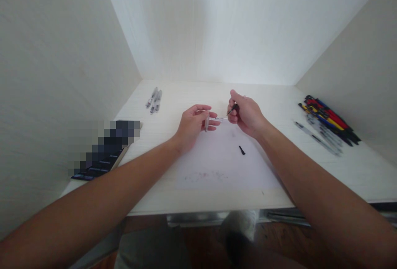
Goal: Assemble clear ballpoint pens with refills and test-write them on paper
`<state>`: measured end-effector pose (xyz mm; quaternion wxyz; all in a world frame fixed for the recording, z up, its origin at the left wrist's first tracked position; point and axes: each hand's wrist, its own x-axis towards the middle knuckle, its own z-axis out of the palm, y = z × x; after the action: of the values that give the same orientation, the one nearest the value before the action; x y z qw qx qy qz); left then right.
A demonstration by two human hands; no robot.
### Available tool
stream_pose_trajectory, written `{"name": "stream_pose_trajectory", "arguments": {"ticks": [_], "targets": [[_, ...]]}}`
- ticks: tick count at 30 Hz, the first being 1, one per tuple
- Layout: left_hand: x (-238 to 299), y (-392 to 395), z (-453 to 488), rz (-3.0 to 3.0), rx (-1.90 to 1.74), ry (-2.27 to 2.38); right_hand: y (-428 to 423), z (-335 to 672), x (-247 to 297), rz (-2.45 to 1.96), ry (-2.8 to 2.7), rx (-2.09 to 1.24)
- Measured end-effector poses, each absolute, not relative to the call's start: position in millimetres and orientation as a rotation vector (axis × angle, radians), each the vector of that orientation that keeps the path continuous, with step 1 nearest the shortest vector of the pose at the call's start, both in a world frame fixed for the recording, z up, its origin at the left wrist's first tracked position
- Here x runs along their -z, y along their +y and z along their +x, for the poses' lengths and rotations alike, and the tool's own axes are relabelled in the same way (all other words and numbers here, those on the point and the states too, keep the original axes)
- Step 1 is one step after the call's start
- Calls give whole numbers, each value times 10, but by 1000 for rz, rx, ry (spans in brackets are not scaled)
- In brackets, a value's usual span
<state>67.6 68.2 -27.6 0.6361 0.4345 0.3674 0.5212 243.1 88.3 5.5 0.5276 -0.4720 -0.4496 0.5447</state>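
Note:
My left hand (194, 123) pinches a clear pen barrel (207, 122) over the white sheet of paper (223, 161). A thin refill (219, 119) sticks out of the barrel toward my right hand (245, 114). My right hand is closed on the refill's far end and on a small dark pen part (233, 108). The two hands are a few centimetres apart above the middle of the white desk (186, 95). A small black pen cap or tip (242, 150) lies loose on the paper, just below my right wrist.
Several clear pens (154, 100) lie at the back left. A pile of coloured and grey pens (325, 122) lies at the right by the side wall. A dark blurred flat object (105, 149) sits at the left edge. White walls close in three sides.

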Motion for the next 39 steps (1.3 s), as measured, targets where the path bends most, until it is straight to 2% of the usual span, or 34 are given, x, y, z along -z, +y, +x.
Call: {"name": "stream_pose_trajectory", "arguments": {"ticks": [9,17,24,39], "targets": [[142,607,694,969,-1192,903,184,2526,-285,-924,-1480,-1300],[85,575,689,954,-1160,942,-614,2704,37,-1255,-1777,-1019],[144,614,699,1002,-1166,949,-712,2682,275,-1338,-1723,-957],[224,671,729,1007,-1182,960,-699,2682,312,-1270,-1969,-781]]}}
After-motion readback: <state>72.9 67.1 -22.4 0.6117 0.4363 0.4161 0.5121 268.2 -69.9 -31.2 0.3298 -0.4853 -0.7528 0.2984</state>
